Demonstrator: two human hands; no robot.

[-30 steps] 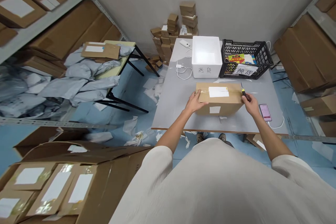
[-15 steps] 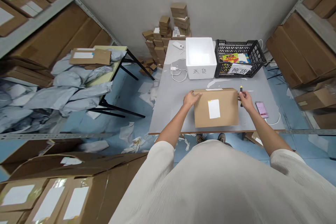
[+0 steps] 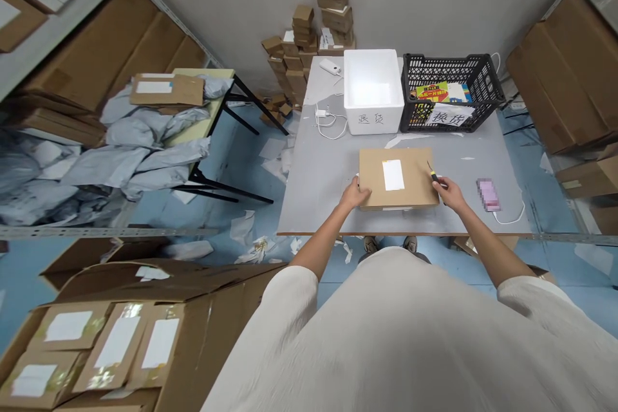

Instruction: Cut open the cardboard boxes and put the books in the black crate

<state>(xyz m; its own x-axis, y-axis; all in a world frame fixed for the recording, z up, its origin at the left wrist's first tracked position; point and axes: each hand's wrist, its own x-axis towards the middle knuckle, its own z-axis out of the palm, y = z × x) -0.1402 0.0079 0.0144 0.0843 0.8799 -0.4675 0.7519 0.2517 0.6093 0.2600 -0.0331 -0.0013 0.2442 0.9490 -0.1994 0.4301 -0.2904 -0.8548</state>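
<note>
we see the left hand (image 3: 355, 194) gripping a brown rectangular cardboard box (image 3: 414, 176), the right hand (image 3: 449, 194) clasping a slim black-and-yellow cutter (image 3: 433, 176)

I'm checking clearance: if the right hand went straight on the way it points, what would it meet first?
Most likely the cardboard box, whose right edge the right hand may already touch; depth is unclear, so it might skim over instead.

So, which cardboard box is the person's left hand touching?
The white-labelled cardboard box on the grey table: the left hand grips its near left corner. No hand touches any other box.
</note>
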